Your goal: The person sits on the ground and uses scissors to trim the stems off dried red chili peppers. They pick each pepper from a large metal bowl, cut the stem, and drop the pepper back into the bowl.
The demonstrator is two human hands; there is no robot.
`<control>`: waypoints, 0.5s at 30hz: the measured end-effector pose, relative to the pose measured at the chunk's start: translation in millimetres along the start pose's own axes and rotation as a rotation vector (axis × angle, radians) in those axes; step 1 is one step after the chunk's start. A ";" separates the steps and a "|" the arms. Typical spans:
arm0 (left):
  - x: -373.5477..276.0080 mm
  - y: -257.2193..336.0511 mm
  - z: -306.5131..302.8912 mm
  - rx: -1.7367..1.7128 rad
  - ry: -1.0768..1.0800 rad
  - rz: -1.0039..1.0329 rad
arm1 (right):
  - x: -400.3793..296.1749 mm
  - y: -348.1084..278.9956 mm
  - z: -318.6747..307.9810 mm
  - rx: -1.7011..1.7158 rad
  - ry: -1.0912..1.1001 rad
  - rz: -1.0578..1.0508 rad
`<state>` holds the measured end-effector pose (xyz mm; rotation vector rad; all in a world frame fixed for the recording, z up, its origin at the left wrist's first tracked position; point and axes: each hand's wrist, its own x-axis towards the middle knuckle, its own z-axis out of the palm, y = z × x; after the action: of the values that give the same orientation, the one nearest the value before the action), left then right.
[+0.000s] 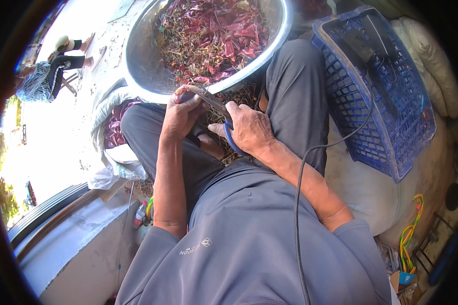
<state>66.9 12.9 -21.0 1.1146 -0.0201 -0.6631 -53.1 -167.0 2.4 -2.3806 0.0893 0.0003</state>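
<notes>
In my right hand [250,127] is a pair of scissors [232,138] with blue handles, its blades pointing up and left towards my other hand. My left hand [184,110] grips a dried red chili pepper [183,95] between thumb and fingers, and the blade tips are close beside it. Both hands are just below the near rim of a wide metal basin [284,26]. Dried red chili peppers [233,34] and stems fill much of the basin. Whether the blades are apart is hard to tell.
A blue plastic crate [366,99] stands at the right with a dark device and cable [309,152] in it. A woven sack [114,101] of red peppers lies left of my knee. Stems cover the ground between my feet. Another person [38,82] sits far left.
</notes>
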 end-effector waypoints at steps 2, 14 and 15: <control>0.5 -2.0 -0.5 -0.016 -0.004 0.009 | -1.0 -1.8 -1.1 0.023 -0.032 0.020; 0.7 -22.1 -0.4 0.069 -0.011 -0.106 | -27.5 -0.4 9.3 0.018 -0.047 0.106; 0.7 -23.5 0.1 0.077 -0.013 -0.115 | -29.4 0.6 10.8 0.033 -0.046 0.121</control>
<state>56.0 6.1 -40.8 1.1922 0.0072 -0.7783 -82.2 -158.1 -5.0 -2.3376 0.2093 0.1101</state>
